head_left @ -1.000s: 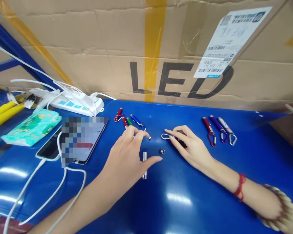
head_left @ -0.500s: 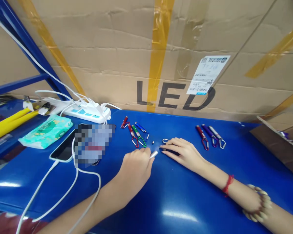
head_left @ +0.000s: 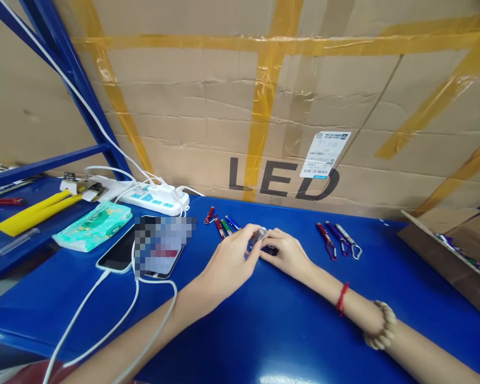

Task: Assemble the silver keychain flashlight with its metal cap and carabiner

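My left hand (head_left: 234,258) pinches a small silver tube (head_left: 261,232) between thumb and fingers. Its fingertips meet those of my right hand (head_left: 290,253), which is closed around a dark mini flashlight part (head_left: 270,249), mostly hidden by the fingers. Beyond my left hand lie several mini flashlights, among them a small red one (head_left: 210,215), a green one (head_left: 226,227) and a blue one (head_left: 232,223). To the right rest a red flashlight (head_left: 325,237), a purple one (head_left: 336,234) and a silver one (head_left: 346,238), each with a carabiner clip.
On the left are two phones with a white charging cable (head_left: 172,304), a green tissue pack (head_left: 92,226), a white power strip (head_left: 154,201) and yellow strips (head_left: 36,213). A large cardboard box (head_left: 208,122) stands behind the blue table (head_left: 288,330). An open carton (head_left: 444,266) sits at right.
My hands have come together; the silver tube in my left hand is now upright beside the dark part in my right. The camera view has shifted upward.
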{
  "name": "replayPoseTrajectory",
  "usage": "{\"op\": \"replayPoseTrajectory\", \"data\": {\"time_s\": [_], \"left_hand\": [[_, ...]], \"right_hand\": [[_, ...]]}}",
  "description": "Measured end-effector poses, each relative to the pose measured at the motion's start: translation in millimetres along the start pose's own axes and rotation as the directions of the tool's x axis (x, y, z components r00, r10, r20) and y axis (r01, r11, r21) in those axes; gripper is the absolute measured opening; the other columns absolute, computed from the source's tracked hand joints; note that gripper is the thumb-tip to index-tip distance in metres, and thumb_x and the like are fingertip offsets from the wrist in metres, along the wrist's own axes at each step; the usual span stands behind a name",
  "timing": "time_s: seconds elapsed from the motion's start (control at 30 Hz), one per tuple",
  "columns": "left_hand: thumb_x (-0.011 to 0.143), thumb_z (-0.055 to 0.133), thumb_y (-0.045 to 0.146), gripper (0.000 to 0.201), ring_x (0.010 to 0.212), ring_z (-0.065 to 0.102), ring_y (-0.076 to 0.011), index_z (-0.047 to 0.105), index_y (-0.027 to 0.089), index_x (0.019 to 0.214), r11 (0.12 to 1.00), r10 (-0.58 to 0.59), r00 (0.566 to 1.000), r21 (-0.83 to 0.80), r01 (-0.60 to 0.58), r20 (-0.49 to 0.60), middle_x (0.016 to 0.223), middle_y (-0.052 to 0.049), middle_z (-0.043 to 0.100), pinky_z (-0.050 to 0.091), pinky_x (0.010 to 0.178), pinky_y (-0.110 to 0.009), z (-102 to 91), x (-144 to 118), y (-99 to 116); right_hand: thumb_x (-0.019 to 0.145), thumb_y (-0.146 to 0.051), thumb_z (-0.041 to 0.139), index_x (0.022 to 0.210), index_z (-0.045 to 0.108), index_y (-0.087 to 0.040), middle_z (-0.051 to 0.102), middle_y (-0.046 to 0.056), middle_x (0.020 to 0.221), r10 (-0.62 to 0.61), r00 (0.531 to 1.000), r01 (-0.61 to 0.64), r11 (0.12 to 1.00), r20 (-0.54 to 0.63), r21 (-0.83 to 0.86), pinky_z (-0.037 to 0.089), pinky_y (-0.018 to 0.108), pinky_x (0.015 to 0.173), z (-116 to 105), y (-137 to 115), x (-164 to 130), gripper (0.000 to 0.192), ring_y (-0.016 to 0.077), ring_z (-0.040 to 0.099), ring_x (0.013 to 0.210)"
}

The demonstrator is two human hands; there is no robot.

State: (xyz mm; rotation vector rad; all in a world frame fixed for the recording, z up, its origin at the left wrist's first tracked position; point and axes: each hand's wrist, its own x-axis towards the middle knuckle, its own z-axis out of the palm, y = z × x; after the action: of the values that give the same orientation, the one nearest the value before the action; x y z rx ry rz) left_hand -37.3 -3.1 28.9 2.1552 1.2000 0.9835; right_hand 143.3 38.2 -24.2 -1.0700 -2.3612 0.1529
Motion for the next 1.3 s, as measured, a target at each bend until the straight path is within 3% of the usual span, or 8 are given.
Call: {"op": "replayPoseTrajectory", "data": {"time_s": [0.17, 0.37, 0.47, 0.6, 0.73, 1.03, 1.17, 1.3], "left_hand": [[0.090, 0.043, 0.028, 0.014, 0.085, 0.059, -0.0109, 0.052, 0.020, 0.097, 0.991, 0.017, 0.999, -0.128, -0.023, -0.049, 0.094, 0.001, 0.061, 0.045, 0.066, -0.016, 1.9, 5.7, -2.2], [0.090, 0.041, 0.037, 0.024, 0.076, 0.058, -0.0121, 0.054, 0.017, 0.091, 0.955, -0.204, 0.975, -0.237, 0.178, -0.087, 0.084, -0.001, 0.062, 0.045, 0.064, -0.019, -5.2, 6.3, -26.4], [0.091, 0.039, 0.039, 0.027, 0.073, 0.056, -0.0116, 0.054, 0.016, 0.089, 0.906, -0.281, 0.957, -0.347, 0.242, -0.066, 0.079, -0.001, 0.059, 0.044, 0.064, -0.020, 0.3, 3.3, -32.8], [0.091, 0.038, 0.038, 0.027, 0.067, 0.052, -0.0103, 0.051, 0.016, 0.086, 0.868, -0.267, 0.963, -0.424, 0.258, 0.039, 0.074, 0.000, 0.055, 0.043, 0.062, -0.021, 11.7, -2.7, -26.2], [0.090, 0.041, 0.033, 0.022, 0.069, 0.051, -0.0096, 0.052, 0.016, 0.083, 0.880, -0.252, 0.961, -0.387, 0.277, 0.114, 0.077, 0.001, 0.054, 0.042, 0.063, -0.020, 16.8, -9.0, -14.8], [0.090, 0.040, 0.030, 0.024, 0.066, 0.050, -0.0097, 0.052, 0.014, 0.076, 0.886, -0.267, 0.953, -0.353, 0.300, 0.142, 0.073, 0.001, 0.053, 0.039, 0.058, -0.021, 25.1, -14.3, -14.9], [0.089, 0.040, 0.028, 0.022, 0.065, 0.050, -0.0099, 0.052, 0.014, 0.077, 0.910, -0.218, 0.961, -0.320, 0.263, 0.169, 0.073, 0.001, 0.052, 0.039, 0.060, -0.022, 30.4, -17.1, -14.8], [0.089, 0.038, 0.029, 0.023, 0.065, 0.048, -0.0098, 0.050, 0.014, 0.076, 0.894, -0.221, 0.959, -0.357, 0.272, 0.178, 0.073, 0.001, 0.051, 0.038, 0.058, -0.021, 30.0, -18.0, -11.8]], "right_hand": [[0.084, -0.034, 0.055, 0.100, 0.063, -0.022, 0.059, 0.004, 0.101, -0.003, 1.000, 0.004, 0.998, 0.019, -0.063, 0.041, 0.033, 0.078, -1.2, -7.7, -0.1, 0.022, 0.0180, 0.052, 0.087], [0.085, -0.036, 0.054, 0.107, 0.060, -0.023, 0.057, 0.004, 0.099, 0.072, 0.997, -0.072, 0.997, 0.018, -0.030, 0.041, 0.031, 0.078, 5.2, -11.3, -3.1, 0.026, 0.0164, 0.052, 0.088], [0.086, -0.035, 0.052, 0.115, 0.056, -0.023, 0.053, 0.006, 0.109, 0.033, 0.999, -0.032, 0.998, 0.021, -0.059, 0.040, 0.033, 0.079, 6.1, -10.3, -4.5, 0.032, 0.0181, 0.049, 0.095], [0.089, -0.028, 0.049, 0.104, 0.063, -0.024, 0.049, 0.006, 0.118, -0.062, 0.997, 0.066, 0.993, 0.043, -0.095, 0.037, 0.035, 0.080, 6.6, -9.2, -4.8, 0.021, 0.0203, 0.046, 0.102], [0.087, -0.029, 0.051, 0.096, 0.063, -0.019, 0.051, 0.008, 0.114, -0.064, 0.998, 0.063, 0.995, -0.010, -0.071, 0.037, 0.035, 0.078, 6.3, -9.0, -9.1, 0.018, 0.0210, 0.048, 0.100], [0.082, -0.026, 0.058, 0.085, 0.061, -0.019, 0.055, 0.006, 0.105, -0.088, 0.988, 0.080, 0.995, -0.124, -0.063, 0.038, 0.034, 0.073, 4.2, -8.7, -18.8, 0.009, 0.0196, 0.051, 0.092], [0.083, -0.028, 0.056, 0.090, 0.062, -0.018, 0.053, 0.008, 0.112, -0.090, 0.991, 0.086, 0.995, -0.096, -0.053, 0.038, 0.035, 0.074, 3.0, -11.2, -17.9, 0.013, 0.0209, 0.051, 0.093], [0.084, -0.027, 0.053, 0.080, 0.064, -0.018, 0.054, 0.008, 0.114, -0.087, 0.994, 0.085, 0.996, -0.073, -0.024, 0.038, 0.037, 0.076, 1.9, -12.4, -17.3, 0.015, 0.0226, 0.051, 0.098]]}}
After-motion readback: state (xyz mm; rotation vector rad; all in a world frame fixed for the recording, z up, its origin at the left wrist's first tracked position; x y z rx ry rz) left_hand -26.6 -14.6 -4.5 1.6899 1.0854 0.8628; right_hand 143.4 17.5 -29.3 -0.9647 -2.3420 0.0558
